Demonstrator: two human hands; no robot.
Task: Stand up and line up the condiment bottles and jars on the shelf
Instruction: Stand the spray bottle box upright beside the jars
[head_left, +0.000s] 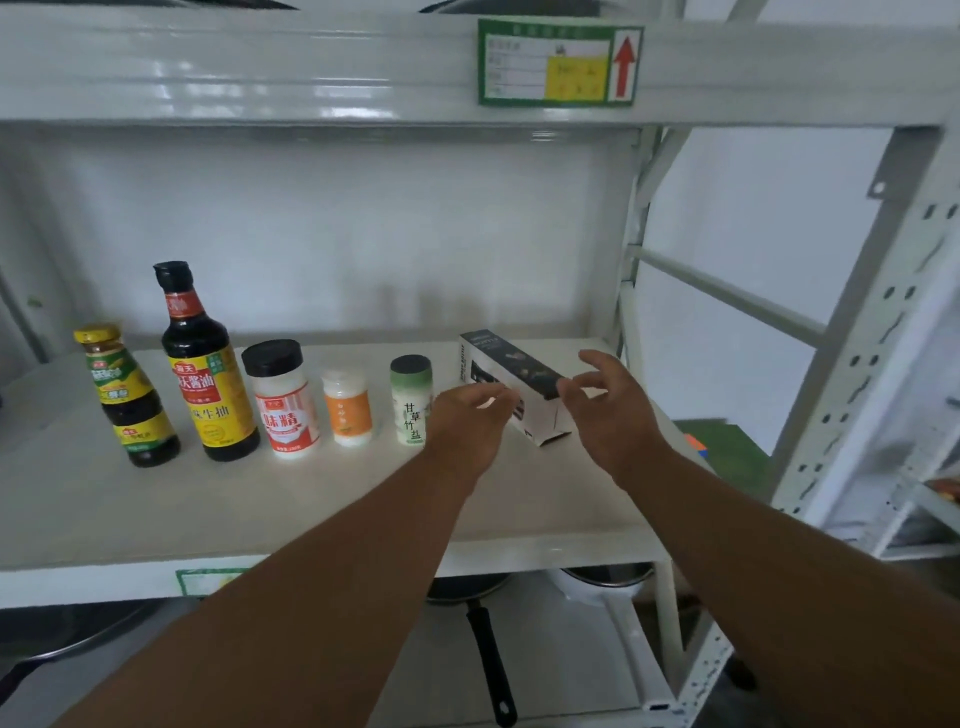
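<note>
a dark and white box (511, 384) lies on its side at the right end of the shelf (311, 499), long axis running back-left to front-right, between the open, empty left hand (467, 421) and right hand (605, 410).

— The white painted metal shelf frame (311, 67) looks glossy; it reflects the light. The pale shelf board (156, 509) is smooth and more matt.

— And the tall dark soy sauce bottle (205, 369)?

— Shiny, with a glossy yellow and red paper label. The white jar with black plastic lid (283, 400) looks like smooth plastic.

— The black and white box (511, 384)?

— Cardboard, a little glossy. The green-framed label card (558, 62) seems to be laminated paper.
</note>
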